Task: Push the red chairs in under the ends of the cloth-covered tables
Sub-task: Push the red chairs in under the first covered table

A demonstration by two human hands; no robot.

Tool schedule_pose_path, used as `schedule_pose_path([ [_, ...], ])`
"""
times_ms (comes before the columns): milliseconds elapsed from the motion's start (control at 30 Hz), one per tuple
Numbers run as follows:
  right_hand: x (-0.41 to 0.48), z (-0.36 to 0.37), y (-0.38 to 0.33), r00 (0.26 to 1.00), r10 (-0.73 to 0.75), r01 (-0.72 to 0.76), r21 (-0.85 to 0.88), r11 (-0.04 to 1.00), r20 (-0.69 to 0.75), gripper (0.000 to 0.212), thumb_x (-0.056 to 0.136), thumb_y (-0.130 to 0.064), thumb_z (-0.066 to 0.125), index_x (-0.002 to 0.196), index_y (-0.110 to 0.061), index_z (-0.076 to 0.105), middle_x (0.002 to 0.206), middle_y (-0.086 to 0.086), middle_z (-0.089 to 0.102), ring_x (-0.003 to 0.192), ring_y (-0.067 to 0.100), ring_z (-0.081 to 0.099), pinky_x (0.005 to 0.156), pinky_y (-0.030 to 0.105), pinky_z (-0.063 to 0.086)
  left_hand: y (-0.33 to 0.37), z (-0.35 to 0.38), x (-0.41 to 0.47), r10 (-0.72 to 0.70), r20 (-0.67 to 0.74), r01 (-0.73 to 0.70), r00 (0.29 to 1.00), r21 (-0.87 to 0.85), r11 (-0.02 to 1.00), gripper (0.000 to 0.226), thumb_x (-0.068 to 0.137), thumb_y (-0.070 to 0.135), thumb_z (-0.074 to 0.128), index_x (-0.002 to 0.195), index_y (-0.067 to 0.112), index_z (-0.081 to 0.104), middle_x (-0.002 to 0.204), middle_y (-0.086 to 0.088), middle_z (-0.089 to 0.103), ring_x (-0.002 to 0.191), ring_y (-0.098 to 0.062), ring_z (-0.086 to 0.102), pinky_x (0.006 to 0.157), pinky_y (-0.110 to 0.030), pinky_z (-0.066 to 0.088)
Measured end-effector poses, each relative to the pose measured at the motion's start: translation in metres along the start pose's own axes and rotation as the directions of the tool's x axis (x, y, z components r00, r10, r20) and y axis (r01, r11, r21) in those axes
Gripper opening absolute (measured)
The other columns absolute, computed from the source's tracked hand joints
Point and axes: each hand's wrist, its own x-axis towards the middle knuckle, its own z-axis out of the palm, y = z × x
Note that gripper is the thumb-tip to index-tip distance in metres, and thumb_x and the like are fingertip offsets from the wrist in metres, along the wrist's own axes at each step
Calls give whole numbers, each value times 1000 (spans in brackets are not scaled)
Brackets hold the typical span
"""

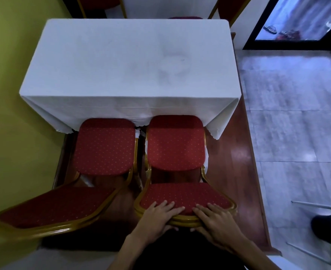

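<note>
Both hands were on the top of the R chair (175, 145) backrest, at the near edge of the scene. L hand (158, 216) lay over the left part of the top rail, fingers (167, 204) spread and fairly flat on the red padding, thumb tucked under the gold frame, so it gripped the rail. R hand (218, 221) did the same on the right part, fingers over the front, thumb below the frame. The hands were near each other but not touching.

R chair stood at the near end of the table (129, 59), on the right. Its seat's far edge was against the hanging white cloth (102, 110), w/ most of the seat out in the open. L chair (104, 147) stood just beside it on the left, seat also meeting the cloth hem but a bit nearer than the R one; its backrest ran off toward near left. No hand was on it.

Table top was covered by the cloth, w/ faint grey marks right of centre. Yellow-green wall (8, 94) ran along the left. Wood floor (233, 156) lay under the chairs, grey tiles (297, 114) to the right. More red chairs (100, 2) showed at the far end, and a glass door (297, 18) at far right
</note>
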Motion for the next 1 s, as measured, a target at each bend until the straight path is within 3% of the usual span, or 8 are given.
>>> schedule_pose_path([
  [367,-8,10,-6,998,1,-3,30,1000,63,58,86,-60,45,112,-18,75,111,2,75,87,30,74,72,37,61,-5,12,-6,5,-25,-5,1000,-12,1000,66,97,48,45,150,49,8,159,4,28,147,-20,22,117,-44,19],
  [467,-8,10,-8,995,35,-43,90,995,94,60,87,-62,44,114,-17,74,114,3,74,91,31,73,75,39,61,-6,15,-7,-4,-45,1,999,-53,999,66,92,61,42,150,48,12,158,5,29,146,-19,24,116,-43,19],
  [567,-7,9,-9,982,41,-67,133,989,186,66,88,-67,44,125,-18,68,126,2,69,106,30,70,85,43,59,-4,16,-8,-36,-52,31,998,-83,996,80,80,83,30,151,46,18,158,7,30,146,-17,24,118,-42,18],
  [667,-9,9,-6,971,40,-85,188,978,235,72,91,-74,41,132,-19,62,133,2,64,116,29,65,93,45,56,-2,18,-8,-50,-80,42,996,-102,994,89,74,92,23,150,46,23,157,9,31,146,-14,25,119,-41,19],
  [1000,-13,8,-3,973,-4,-49,222,974,229,69,94,-71,37,127,-18,66,129,2,67,113,31,67,89,45,58,9,20,-13,-54,-88,54,995,6,999,88,82,85,15,152,33,26,156,0,35,144,-22,29,117,-43,23],
])
